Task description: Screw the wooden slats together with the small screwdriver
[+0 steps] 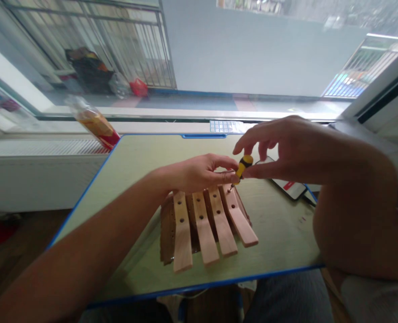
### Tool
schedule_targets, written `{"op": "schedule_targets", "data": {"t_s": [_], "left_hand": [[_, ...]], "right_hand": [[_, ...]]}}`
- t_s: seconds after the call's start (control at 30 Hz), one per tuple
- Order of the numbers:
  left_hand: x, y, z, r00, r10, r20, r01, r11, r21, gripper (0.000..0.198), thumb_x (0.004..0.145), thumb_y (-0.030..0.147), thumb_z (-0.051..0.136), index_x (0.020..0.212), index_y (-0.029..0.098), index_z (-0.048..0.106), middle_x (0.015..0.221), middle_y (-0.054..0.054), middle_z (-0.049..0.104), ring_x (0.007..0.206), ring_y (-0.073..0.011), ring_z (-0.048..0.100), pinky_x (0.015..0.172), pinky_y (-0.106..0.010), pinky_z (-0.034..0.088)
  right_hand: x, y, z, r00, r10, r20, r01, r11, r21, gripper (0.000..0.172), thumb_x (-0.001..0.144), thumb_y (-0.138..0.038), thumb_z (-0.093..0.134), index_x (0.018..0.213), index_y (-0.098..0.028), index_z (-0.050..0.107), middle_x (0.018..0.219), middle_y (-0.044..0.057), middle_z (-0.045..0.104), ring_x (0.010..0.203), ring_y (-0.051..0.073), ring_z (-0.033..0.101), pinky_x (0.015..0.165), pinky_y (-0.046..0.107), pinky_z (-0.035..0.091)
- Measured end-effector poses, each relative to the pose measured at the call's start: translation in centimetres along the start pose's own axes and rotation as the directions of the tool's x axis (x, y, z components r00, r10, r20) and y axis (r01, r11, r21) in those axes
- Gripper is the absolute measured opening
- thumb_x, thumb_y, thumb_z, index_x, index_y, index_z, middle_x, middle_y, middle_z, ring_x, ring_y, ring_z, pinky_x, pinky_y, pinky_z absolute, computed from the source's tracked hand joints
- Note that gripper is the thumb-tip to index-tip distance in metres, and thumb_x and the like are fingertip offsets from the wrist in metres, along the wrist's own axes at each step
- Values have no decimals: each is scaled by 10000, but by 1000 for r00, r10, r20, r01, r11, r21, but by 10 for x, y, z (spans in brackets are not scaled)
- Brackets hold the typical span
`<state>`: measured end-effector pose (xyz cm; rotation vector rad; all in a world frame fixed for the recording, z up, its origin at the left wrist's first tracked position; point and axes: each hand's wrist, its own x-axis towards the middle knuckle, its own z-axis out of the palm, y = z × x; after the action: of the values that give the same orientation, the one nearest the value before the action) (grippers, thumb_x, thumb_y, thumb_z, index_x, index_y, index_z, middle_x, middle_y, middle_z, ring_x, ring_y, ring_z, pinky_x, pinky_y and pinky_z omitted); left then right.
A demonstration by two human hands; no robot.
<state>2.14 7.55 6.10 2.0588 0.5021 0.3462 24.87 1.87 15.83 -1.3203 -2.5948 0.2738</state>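
A short yellow-and-black screwdriver [243,168] stands tilted, its tip at a screw hole in the rightmost wooden piece [241,220]. My left hand [205,172] reaches over the far ends of several pale wooden pieces [204,237], its thumb and index finger closed around the lower part of the screwdriver. Above and to the right hovers my right hand [279,146], fingers spread and curved, the thumb tip close to or touching the handle. Each wooden piece has two dark holes and lies side by side with the others on a brown cardboard sheet [167,233].
A blue-edged folding table [135,251] carries the work. Right of the hands lies a phone-like device [291,186] with a cable, partly hidden by my right arm. A bottle or bag with a red label [100,128] stands at the back left, near the window and radiator [51,148].
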Motion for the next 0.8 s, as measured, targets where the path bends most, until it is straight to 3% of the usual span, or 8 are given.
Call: {"op": "schedule_targets", "data": {"t_s": [0.1,0.2,0.4,0.53,0.8], "left_hand": [[0,-2,1,1000,5,12,-4,1000,-4,355,1007,478,613,1191,208,754,1194,-57,739,1133,-222,648,975,-303,477],[0,-4,1,1000,-2,16,2,1000,-10,373,1016,489,595,1203,205,747,1208,-63,735,1143,-226,643,987,-310,477],[-1,3,0,1000,16,20,-17,998,57,359,1016,467,593,1203,200,744,1196,-65,734,1135,-222,641,1000,-308,469],[-1,5,0,1000,16,4,-16,997,70,342,993,469,627,1179,215,760,1194,-60,745,1109,-213,653,978,-298,473],[-1,2,2,999,-16,-32,18,998,63,340,953,477,672,1138,199,735,1142,-68,745,1090,-234,660,960,-337,489]], "right_hand": [[-3,-1,0,997,-60,46,59,998,34,207,863,-312,677,1002,-287,829,877,-9,772,705,154,634,649,322,407],[-2,-3,2,999,-29,22,29,1000,-3,206,836,-269,668,953,-280,838,819,-12,768,659,150,623,619,327,401],[4,-7,3,996,79,38,-76,994,-75,126,828,-348,719,853,-267,812,707,-17,715,594,134,568,572,329,332],[6,-9,3,987,145,71,-136,983,-121,202,840,-431,716,782,-244,766,618,-18,645,548,127,507,589,337,305],[9,-6,8,987,158,-32,-161,962,-220,401,852,-530,691,591,-228,647,495,-21,493,483,115,370,555,346,257]]}}
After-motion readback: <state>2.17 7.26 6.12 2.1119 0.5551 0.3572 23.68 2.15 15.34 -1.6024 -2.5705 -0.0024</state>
